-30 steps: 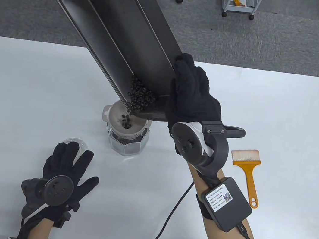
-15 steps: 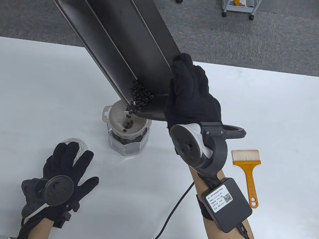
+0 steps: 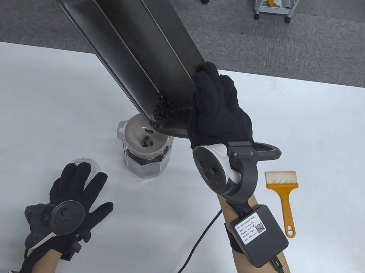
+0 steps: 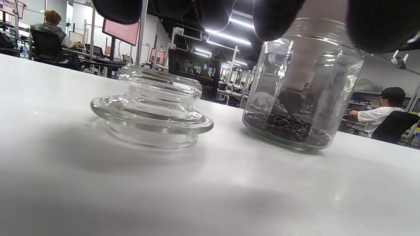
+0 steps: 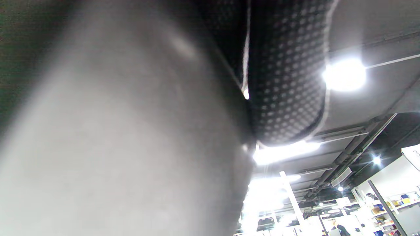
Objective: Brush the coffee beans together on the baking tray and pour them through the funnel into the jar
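dark tray [image 3: 116,27], orange brush [image 3: 285,199], black gloves [image 3: 219,114]

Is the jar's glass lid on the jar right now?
No, the lid lies on the table beside the jar.

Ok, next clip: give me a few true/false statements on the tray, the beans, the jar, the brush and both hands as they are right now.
1. The right hand grips the tilted baking tray by its lower end. True.
2. The jar is still empty. False: coffee beans already cover its bottom.
3. The left hand holds the funnel steady. False: it rests flat on the table, beside the glass lid.
4. The brush lies on the table, to the right of the right hand. True.
5. A few beans remain at the tray's lowest corner, above the funnel. True.
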Motion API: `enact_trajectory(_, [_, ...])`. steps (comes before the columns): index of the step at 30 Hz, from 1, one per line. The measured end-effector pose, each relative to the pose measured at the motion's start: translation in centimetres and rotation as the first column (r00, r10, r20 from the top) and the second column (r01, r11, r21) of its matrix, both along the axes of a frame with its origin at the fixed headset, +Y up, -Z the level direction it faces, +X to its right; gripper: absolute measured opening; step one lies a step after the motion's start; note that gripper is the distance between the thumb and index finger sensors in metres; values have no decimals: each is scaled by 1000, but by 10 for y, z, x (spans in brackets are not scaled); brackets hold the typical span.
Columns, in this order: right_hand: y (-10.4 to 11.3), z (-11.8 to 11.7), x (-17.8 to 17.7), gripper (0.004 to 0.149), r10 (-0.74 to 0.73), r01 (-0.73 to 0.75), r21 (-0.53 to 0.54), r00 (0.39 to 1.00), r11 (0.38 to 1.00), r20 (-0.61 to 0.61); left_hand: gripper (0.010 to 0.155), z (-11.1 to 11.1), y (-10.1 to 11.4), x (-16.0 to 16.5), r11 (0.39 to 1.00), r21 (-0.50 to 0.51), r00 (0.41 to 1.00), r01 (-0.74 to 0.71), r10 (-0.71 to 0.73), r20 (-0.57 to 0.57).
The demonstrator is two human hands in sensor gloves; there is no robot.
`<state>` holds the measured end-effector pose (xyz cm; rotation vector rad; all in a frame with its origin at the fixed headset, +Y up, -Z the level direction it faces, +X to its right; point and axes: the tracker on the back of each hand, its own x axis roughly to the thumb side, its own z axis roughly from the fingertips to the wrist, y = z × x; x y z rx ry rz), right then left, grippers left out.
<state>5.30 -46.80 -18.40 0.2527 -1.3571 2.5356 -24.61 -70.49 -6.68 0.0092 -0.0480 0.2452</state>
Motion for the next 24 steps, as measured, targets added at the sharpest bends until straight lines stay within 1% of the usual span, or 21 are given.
enact_trajectory(10, [3,5,2,54,-5,5,23,1000,1000,-9,79,0,0,0,1000,-2,1000,0,0,-1])
enact_trajectory(24, [4,5,3,55,3,-3,34,1000,999,-10,79,-1,-1,1,1000,-6,1000,1,-1,2])
